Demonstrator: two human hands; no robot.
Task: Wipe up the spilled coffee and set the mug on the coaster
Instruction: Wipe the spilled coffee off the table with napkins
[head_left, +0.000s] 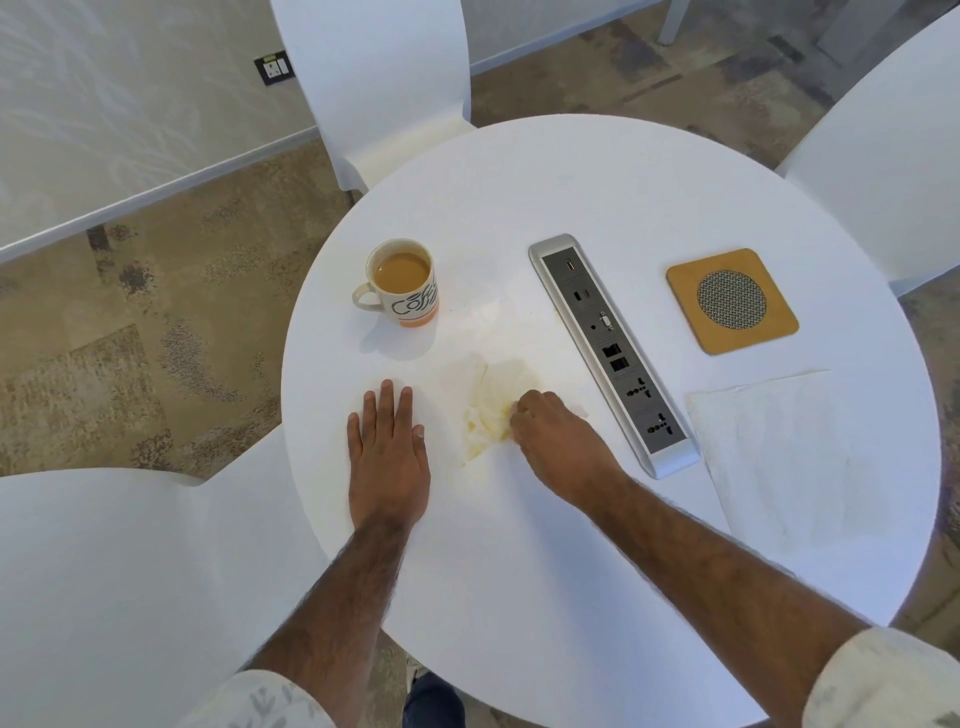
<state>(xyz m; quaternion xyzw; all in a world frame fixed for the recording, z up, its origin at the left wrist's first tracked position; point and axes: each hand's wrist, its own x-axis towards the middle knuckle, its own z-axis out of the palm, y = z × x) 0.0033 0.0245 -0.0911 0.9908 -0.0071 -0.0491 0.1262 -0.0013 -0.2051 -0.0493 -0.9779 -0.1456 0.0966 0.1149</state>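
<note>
A cream mug (404, 283) with black lettering and an orange base stands upright at the round white table's (597, 176) left side, nearly full of milky coffee. A pale brownish coffee smear (511, 332) spreads across the table's middle. My right hand (556, 441) is shut on a crumpled white tissue (485, 410), stained yellow-brown and pressed onto the spill. My left hand (389, 452) lies flat on the table, fingers spread, holding nothing, below the mug. A square cork coaster (732, 301) with a round mesh centre lies at the far right.
A grey power and data socket strip (613, 353) runs diagonally between spill and coaster. A flat white tissue (769, 452) lies at the right edge. White chairs stand at the back (374, 78), right (893, 156) and near left (119, 582).
</note>
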